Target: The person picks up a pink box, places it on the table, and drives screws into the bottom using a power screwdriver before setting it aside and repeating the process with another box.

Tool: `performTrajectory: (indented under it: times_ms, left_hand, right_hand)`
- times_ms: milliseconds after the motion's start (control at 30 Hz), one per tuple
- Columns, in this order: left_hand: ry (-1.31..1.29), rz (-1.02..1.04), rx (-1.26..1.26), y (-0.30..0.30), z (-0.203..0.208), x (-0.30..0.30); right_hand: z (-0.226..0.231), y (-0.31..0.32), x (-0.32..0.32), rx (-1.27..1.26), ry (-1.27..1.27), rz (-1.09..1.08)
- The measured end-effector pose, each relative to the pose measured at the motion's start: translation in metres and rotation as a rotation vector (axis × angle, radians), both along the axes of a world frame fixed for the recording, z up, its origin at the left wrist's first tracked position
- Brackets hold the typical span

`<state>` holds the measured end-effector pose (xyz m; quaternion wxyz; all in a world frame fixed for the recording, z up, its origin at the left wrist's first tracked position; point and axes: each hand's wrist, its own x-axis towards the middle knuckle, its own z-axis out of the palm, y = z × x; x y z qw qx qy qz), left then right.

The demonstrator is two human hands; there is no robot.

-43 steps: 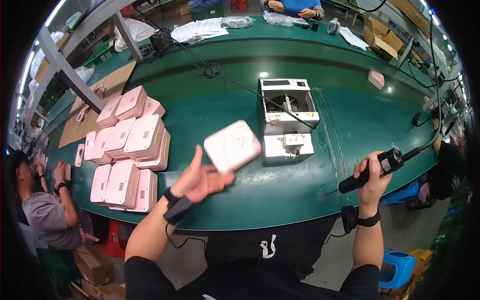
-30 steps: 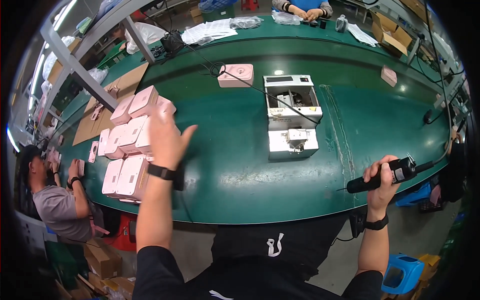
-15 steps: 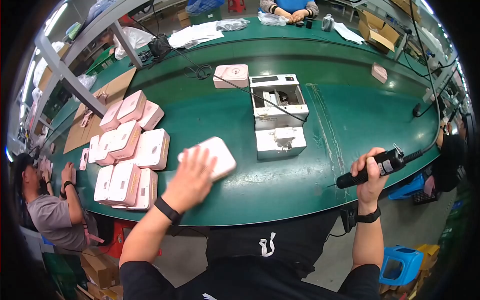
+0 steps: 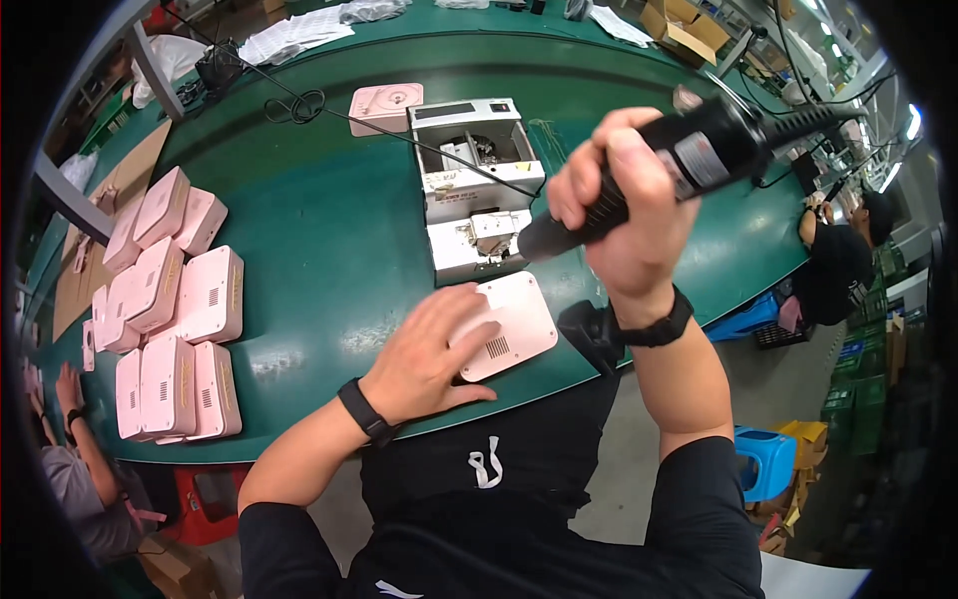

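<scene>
**Casing pinned at the belt's near edge, driver raised over it**

The green conveyor table takes up most of my view. To my left on it sits the stack of pink casings, lying in rows, well apart from where I am working. Straight ahead is the white fixture box with its open top and a thin cable running across it, and just behind it lies another pink unit, face up.

Half a second ago my left hand was only reaching the casing and my right arm hung out to the side with the tool low. Now the pink casing lies flat at the near edge of the table, just in front of the fixture, and my left hand is spread open on top of it, palm and fingers pressing it down rather than gripping it. My right hand has swung in and up, fist wrapped tight round the black electric screwdriver, its tip angled down toward the fixture and the casing's far edge. I judge the piece is placed and steadied, ready for driving.
</scene>
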<state>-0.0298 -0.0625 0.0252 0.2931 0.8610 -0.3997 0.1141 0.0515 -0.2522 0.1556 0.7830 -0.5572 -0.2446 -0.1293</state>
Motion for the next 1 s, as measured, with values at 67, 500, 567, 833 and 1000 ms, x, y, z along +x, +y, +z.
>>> performTrajectory:
  times_ms: [67,500,567,833,1000]
  left_hand:
    - [0.064,0.138,-0.020,0.007,0.005,-0.004]
    - [0.364,0.178,-0.144,0.038,-0.001,0.008]
    - [0.369,0.182,-0.142,0.038,-0.001,0.009]
    - [0.347,0.183,-0.140,0.037,-0.005,0.008]
    - [0.336,0.193,-0.128,0.038,-0.006,0.008]
  right_hand:
    - [0.000,0.011,0.010,-0.092,-0.044,-0.016]
    - [-0.014,-0.003,0.012,-0.263,0.037,0.023]
    - [-0.018,-0.005,0.011,-0.203,0.060,-0.007]
    - [-0.041,-0.007,0.016,-0.208,0.094,-0.026]
    - [-0.044,-0.004,0.015,-0.167,0.131,-0.015]
